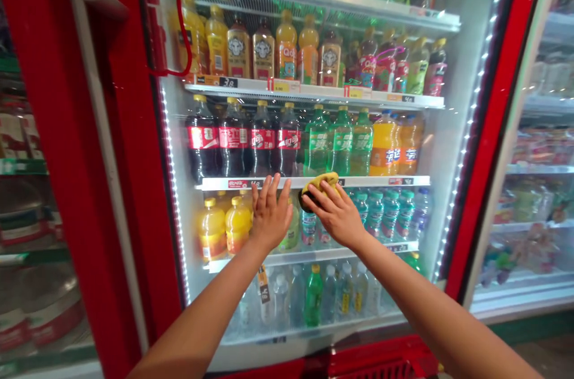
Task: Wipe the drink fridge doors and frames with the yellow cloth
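Observation:
My left hand is raised before the front of a lit drinks fridge, its fingers stretched out and nothing in it. It appears to lie against the glass door, below a row of dark cola bottles. To its right, my right hand has its fingers over a folded yellow cloth with a dark patch at its left side. The hand presses the cloth toward the glass at the height of a shelf's price strip. Part of the cloth is hidden under the fingers.
Red frame posts border the fridge, and a red cord hangs at upper left. Shelves of bottles stand behind the glass. Another shelf unit is at right, and stacked tubs are at left. A red grille lies below.

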A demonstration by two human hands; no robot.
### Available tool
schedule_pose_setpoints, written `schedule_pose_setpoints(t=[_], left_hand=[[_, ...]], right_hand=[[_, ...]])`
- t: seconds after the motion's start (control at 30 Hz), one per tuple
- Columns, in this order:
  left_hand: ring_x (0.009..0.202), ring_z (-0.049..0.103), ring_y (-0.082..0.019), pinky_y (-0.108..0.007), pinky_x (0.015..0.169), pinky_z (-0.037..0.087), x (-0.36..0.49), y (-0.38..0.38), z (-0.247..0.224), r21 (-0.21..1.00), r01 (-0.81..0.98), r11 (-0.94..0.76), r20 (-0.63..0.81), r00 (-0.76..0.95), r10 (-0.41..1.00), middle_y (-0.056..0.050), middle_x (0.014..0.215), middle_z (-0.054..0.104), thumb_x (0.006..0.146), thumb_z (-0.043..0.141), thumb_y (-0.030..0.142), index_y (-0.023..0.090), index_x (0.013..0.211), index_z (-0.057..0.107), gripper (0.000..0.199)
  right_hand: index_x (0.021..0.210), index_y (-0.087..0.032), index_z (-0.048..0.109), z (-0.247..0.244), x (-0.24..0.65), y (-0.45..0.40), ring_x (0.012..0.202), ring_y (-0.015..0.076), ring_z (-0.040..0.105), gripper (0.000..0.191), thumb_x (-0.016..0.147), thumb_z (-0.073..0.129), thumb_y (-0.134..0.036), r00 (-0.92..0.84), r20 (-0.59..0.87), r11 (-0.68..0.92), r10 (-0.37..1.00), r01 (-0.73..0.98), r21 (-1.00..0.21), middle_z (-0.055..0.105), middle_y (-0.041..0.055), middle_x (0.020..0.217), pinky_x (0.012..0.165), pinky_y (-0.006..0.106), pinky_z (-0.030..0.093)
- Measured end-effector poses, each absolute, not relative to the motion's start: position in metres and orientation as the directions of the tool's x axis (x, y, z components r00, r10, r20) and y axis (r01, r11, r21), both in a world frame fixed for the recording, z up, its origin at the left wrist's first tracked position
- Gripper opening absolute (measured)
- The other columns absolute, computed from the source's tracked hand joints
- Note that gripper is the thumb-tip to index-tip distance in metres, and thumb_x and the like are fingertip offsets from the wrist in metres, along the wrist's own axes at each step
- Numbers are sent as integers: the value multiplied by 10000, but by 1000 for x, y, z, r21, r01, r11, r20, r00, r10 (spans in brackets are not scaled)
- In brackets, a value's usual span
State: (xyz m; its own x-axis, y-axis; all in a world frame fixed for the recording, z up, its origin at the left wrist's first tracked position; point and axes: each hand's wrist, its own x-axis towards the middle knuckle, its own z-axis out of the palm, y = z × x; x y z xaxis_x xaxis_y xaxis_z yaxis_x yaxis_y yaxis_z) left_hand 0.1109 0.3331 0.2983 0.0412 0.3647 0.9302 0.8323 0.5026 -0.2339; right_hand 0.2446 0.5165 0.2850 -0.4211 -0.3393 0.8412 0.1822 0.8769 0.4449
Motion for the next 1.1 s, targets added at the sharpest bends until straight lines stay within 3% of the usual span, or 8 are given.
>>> schedule_pose_setpoints(t=[0.07, 0.37, 0.47, 0.6, 0.77, 0.9, 1.0, 1.1], left_hand=[[1559, 264, -313, -605, 1297, 90, 112, 341, 297, -235, 842, 485, 931, 51, 362, -161, 1638, 371, 970, 570, 267, 212, 1606, 300, 692], [1573, 222, -298, -578, 1308, 103, 134, 379, 289, -260, 889, 377, 906, 89, 414, -119, 1658, 348, 965, 574, 249, 246, 1604, 314, 689], [1567, 241, -301, -580, 1305, 112, 135, 385, 283, -272, 893, 360, 906, 111, 409, -123, 1652, 358, 966, 570, 236, 242, 1610, 301, 698], [1559, 270, -274, -531, 1316, 88, 135, 396, 283, -372, 870, 323, 876, 213, 434, -112, 1638, 387, 962, 583, 240, 241, 1623, 264, 734], [1539, 319, -287, -557, 1309, 34, 142, 413, 284, -428, 832, 352, 866, 266, 424, -123, 1625, 408, 951, 613, 277, 236, 1625, 259, 762], [1534, 331, -281, -528, 1314, 63, 147, 420, 276, -449, 813, 371, 861, 282, 424, -120, 1618, 420, 953, 609, 279, 233, 1625, 259, 759], [1540, 316, -280, -535, 1314, 33, 150, 426, 273, -471, 808, 356, 846, 299, 441, -127, 1607, 435, 956, 607, 288, 220, 1624, 261, 756], [1553, 285, -280, -552, 1309, 0, 156, 438, 274, -484, 813, 323, 825, 301, 478, -134, 1617, 416, 946, 622, 291, 211, 1629, 240, 787]], right_hand=[[1539, -348, 449, 277, 263, 538, 1522, 262, 348, 585, 986, 493, -162, -436, 844, 871, -313, 223, 439, 467, 4, 1597, 1252, 528, 309], [1605, -294, 324, 264, 272, 571, 1574, 335, 198, 624, 1001, 441, -190, -87, 994, 896, 63, 445, -18, 379, 92, 1645, 1158, 587, 417], [1574, -256, 396, 238, 266, 550, 1581, 325, 171, 587, 996, 464, -181, -200, 978, 891, 55, 452, 43, 398, 101, 1635, 1182, 569, 396], [1515, -321, 487, 247, 265, 547, 1576, 281, 204, 546, 994, 482, -157, -361, 931, 909, -49, 370, 191, 426, 24, 1625, 1243, 565, 309], [1564, -323, 416, 283, 281, 596, 1581, 294, 185, 603, 990, 466, -146, -176, 982, 922, 73, 386, 1, 386, 30, 1647, 1243, 553, 322], [1615, -305, 299, 245, 294, 619, 1587, 317, 149, 684, 974, 439, -111, -66, 979, 900, 195, 408, -151, 328, 64, 1672, 1211, 581, 366], [1607, -287, 321, 217, 293, 609, 1593, 322, 107, 714, 939, 456, -73, -138, 975, 887, 174, 451, -94, 316, 62, 1678, 1207, 592, 362], [1565, -291, 410, 231, 291, 602, 1592, 305, 121, 684, 921, 483, -72, -271, 958, 897, 88, 441, 42, 330, 39, 1673, 1239, 580, 305]])
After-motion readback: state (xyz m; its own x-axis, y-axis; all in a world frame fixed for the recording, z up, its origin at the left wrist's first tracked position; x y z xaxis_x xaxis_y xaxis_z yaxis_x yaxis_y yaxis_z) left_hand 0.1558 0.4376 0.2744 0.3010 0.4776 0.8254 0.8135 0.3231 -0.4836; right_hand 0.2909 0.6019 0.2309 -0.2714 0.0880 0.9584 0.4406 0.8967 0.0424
